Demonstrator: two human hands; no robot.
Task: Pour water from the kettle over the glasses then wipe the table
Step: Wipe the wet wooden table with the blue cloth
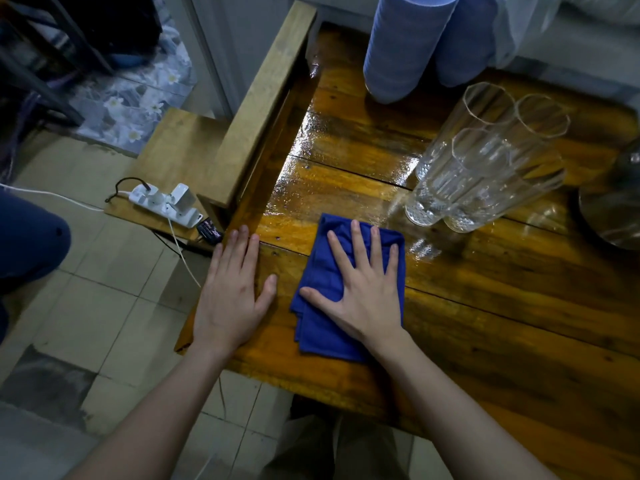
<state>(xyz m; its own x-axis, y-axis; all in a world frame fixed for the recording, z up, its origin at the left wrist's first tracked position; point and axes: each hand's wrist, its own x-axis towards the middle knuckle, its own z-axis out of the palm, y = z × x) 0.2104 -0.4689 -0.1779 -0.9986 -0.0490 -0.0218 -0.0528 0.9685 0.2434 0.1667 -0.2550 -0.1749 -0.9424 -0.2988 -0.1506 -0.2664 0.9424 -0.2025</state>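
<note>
A folded blue cloth (pixel 320 327) lies on the wet wooden table (pixel 485 306). My right hand (pixel 360 289) presses flat on the cloth, fingers spread. My left hand (pixel 232 296) rests flat on the table's left edge, beside the cloth, holding nothing. Three tall clear glasses (pixel 485 161) stand together at the upper right of the cloth. A sheen of water (pixel 346 147) covers the boards beyond the cloth. The metal kettle (pixel 613 216) shows only partly at the right edge.
A stack of blue cups (pixel 405 46) stands at the table's far side. A wooden bench arm (pixel 263 105) runs along the left of the table. A white power strip (pixel 162 202) with cables sits on a low shelf to the left. Tiled floor lies below.
</note>
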